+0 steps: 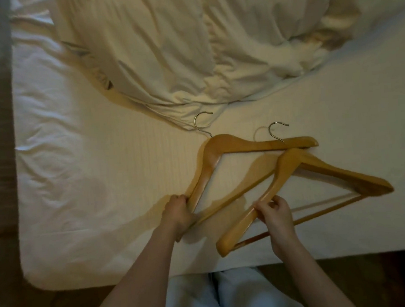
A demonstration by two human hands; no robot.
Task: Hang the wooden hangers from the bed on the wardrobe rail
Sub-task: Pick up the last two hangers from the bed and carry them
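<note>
While both wooden hangers [264, 146] lie on the bed [102, 185], each hand's grip pinches one: left hand [177, 213] the far hanger's arm, right hand [277, 214] the near hanger [296, 182]. No rail shows; hanging remains undone.

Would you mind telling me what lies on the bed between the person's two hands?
In the head view, between the left hand and right hand lies bare sheet, crossed by the left hanger's lower bar.

No writing, label, brand or number can be read anywhere here, neither on the wooden hangers [252, 147] nor the bedding [188, 45].
</note>
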